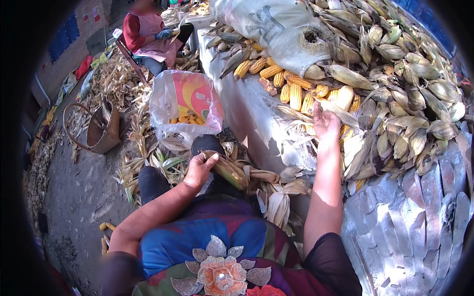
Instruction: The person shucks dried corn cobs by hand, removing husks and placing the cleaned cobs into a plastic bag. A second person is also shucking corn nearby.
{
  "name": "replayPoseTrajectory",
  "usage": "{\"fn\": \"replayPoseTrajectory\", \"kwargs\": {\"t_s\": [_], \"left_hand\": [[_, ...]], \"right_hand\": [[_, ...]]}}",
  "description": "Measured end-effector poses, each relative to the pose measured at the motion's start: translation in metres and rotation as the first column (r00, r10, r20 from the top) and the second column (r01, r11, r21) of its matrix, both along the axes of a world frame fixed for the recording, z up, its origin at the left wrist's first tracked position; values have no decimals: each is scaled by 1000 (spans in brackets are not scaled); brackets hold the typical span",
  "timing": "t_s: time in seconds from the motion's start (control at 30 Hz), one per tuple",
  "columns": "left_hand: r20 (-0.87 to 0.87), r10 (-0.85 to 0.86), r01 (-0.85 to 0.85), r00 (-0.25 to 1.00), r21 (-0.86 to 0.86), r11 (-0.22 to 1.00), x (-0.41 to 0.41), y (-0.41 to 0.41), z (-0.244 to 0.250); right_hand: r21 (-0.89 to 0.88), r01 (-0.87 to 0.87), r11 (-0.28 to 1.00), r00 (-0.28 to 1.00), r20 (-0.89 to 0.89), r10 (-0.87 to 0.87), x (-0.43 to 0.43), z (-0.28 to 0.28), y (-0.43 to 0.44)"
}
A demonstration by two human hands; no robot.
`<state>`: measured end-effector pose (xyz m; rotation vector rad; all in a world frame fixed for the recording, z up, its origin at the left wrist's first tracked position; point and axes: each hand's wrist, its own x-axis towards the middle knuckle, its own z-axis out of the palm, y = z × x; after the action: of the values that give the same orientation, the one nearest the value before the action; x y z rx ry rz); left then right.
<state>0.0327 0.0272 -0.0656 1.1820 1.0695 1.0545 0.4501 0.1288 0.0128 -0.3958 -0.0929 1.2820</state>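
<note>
My left hand (199, 169) is closed around one end of a corn ear in its husk (230, 172), held above my lap. On the right, my right hand (326, 121) reaches to the heap on the ledge, palm up and fingers spread, touching or right beside a pale dry husk (339, 113); whether it grips this I cannot tell. Husked yellow corn ears (295, 97) lie just beyond the fingers. A large pile of unhusked corn (411, 100) rises to the right. In front of my knees stands an open plastic sack (185, 129) with yellow ears inside.
A woven basket (105, 137) stands on the ground at left, near loose husks (135, 103). A white woven sack (274, 33) lies on the pile. A person in an apron (157, 46) sits at the upper left, holding an ear. The concrete ledge (244, 107) borders my right side.
</note>
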Motion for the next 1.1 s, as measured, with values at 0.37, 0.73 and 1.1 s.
{"fn": "replayPoseTrajectory", "kwargs": {"t_s": [0.37,0.73,1.1], "left_hand": [[-17,28,-28,999,10,1000,-1,0,-8],[1,15,-15,1000,41,999,-1,0,-11],[32,-7,5,999,64,998,-5,-1,-8]], "right_hand": [[-212,181,960,635,771,51,-29,7,-19],[-374,421,826,-152,869,471,-44,-5,2],[-122,621,775,-575,601,555,-72,9,0]]}}
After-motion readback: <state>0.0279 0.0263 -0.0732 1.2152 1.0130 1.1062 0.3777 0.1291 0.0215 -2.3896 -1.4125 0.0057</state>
